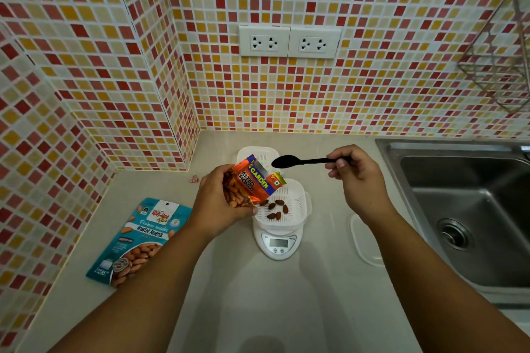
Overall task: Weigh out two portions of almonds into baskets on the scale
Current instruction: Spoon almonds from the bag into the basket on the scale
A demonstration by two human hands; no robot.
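Observation:
A white perforated basket (298, 198) sits on a small white digital scale (279, 245) and holds several almonds (274, 209). My left hand (213, 203) grips an orange almond packet (252, 183), tilted with its mouth over the basket's left edge. To the right and above, my right hand (358, 178) holds a black plastic spoon (298, 161) by its handle, the bowl pointing left over the packet. A second white basket (258, 153) stands behind the scale, partly hidden by the packet.
A teal bag of roasted almonds (137, 241) lies flat on the counter at the left. A clear lid (365, 241) rests right of the scale. A steel sink (470, 218) fills the right side. Tiled walls enclose the back and left, and a small pink clip (194, 178) lies near the corner.

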